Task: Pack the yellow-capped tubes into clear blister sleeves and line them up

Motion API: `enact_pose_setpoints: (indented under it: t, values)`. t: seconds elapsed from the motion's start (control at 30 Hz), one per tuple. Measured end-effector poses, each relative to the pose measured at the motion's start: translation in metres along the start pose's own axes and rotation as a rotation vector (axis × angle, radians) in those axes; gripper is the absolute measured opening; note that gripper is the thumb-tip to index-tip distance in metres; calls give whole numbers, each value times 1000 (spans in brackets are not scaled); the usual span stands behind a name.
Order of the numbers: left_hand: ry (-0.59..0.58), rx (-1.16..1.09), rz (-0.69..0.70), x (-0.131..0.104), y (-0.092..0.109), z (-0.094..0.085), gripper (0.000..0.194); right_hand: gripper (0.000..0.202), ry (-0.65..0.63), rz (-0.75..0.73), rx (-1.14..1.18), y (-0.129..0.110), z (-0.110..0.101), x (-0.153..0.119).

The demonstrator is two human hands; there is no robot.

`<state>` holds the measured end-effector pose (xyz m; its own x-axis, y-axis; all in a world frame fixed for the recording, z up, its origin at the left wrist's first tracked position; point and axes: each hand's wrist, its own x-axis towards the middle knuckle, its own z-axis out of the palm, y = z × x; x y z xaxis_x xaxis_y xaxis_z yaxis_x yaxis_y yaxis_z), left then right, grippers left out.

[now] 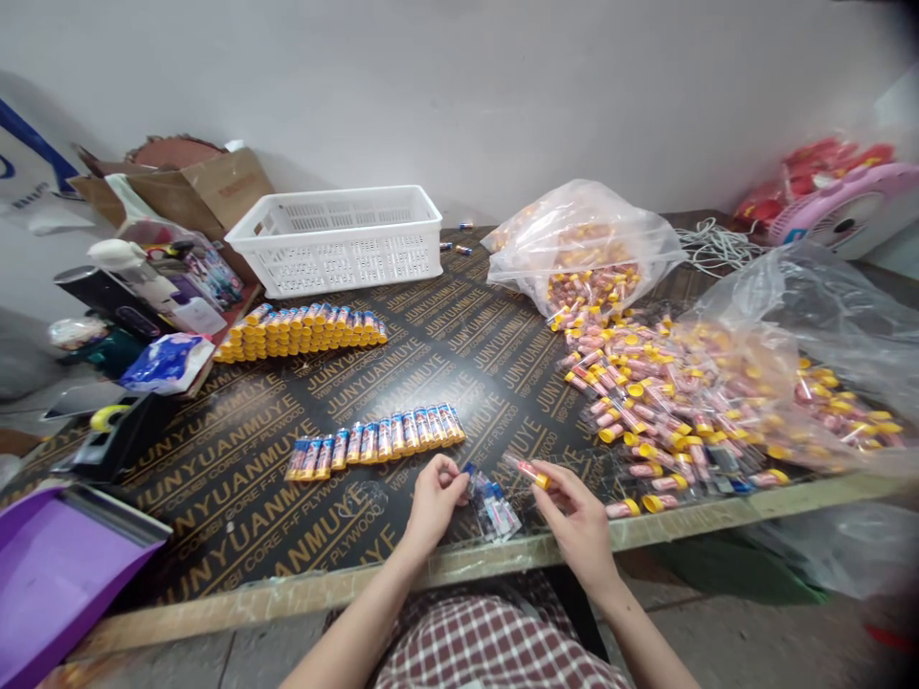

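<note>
My right hand (578, 522) pinches a small clear tube with a yellow end (532, 472), reddish inside, just above the table. My left hand (435, 498) is closed, thumb against fingers, beside a small pile of blue and clear pieces (495, 507). A dark blue bit shows at its fingertips, but I cannot make out whether it is gripped. Behind that hand runs a row of blue-and-yellow labelled tubes (384, 440). Many loose yellow-ended tubes (653, 392) are heaped to the right of my right hand.
Stacked blue-and-yellow tubes (302, 333) stand at the left, before a white plastic basket (345, 254). A clear bag (581, 239) of tubes slumps at the back right. A purple dustpan (64, 574) lies front left; a pink fan (840, 211) stands far right.
</note>
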<state>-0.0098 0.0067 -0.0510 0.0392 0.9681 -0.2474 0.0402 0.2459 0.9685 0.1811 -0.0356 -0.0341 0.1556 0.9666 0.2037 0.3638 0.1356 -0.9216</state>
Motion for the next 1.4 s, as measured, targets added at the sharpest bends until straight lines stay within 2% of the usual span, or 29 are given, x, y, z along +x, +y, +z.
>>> enact_pose_setpoints:
  t: [0.07,0.17,0.33,0.63,0.77,0.87,1.0,1.07,1.13,1.23,1.4]
  values:
    - [1,-220,-110,1,2,-3,30,24,10,-23,24,-6,1,-5]
    - [23,-379,-174,2,5,-6,46,24,-11,-31,72,-11,5,-13]
    - [65,-550,-283,5,8,-8,35,25,-29,-52,55,-13,12,-20]
    - [152,-522,-271,3,9,-11,38,30,-31,-159,-52,-20,16,-21]
    - [140,-465,-208,2,5,-9,37,29,-148,-169,-37,-22,19,-22]
    - [69,-463,-143,-2,8,-5,34,30,-245,-160,-6,-18,23,-24]
    - [-77,-539,-176,-11,18,-1,44,39,-259,-155,2,-10,27,-22]
    - [-128,-546,-208,-15,21,0,47,50,-263,-198,-37,-7,28,-19]
    - [-189,-520,-237,-18,23,1,42,65,-270,-253,-62,-7,28,-13]
    - [-278,-462,-283,-23,22,3,38,81,-335,-280,-4,-10,27,-4]
    - [-315,-448,-307,-27,21,6,40,84,-473,-233,110,-13,27,1]
